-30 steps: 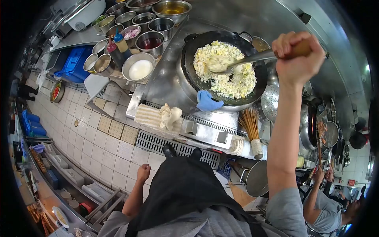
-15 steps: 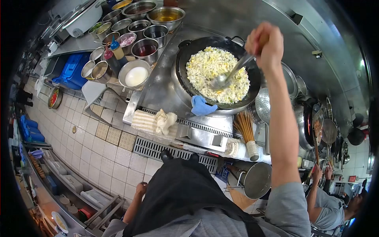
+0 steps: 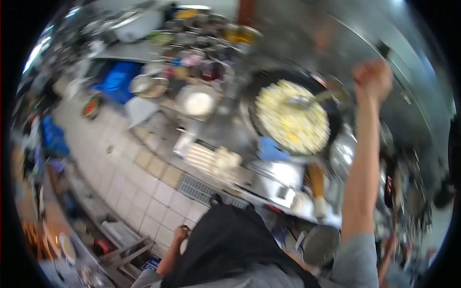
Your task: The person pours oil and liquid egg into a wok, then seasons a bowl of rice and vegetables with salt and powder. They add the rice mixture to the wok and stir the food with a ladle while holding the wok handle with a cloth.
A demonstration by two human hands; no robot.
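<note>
My right hand is closed over the wok's right side. The handle of a metal ladle runs from the food toward this fist; blur softens where they meet. The ladle's bowl lies on a pale, yellow-flecked chopped mixture spread in a large black wok. A folded blue cloth sits at the wok's near rim. My left hand hangs low beside the black apron with its fingers curled. Whatever it may hold is hidden.
Metal bowls, including one with white contents, crowd the left counter. A striped towel lies on the stove's front edge. Right of it are a bamboo brush and a perforated skimmer. A pot stands below. Another person's arm shows at right.
The whole view has shifted and blurred, so the wok and counter appear farther right. My right hand has moved right and lower relative to the wok. The ladle handle now slants at a flatter angle.
</note>
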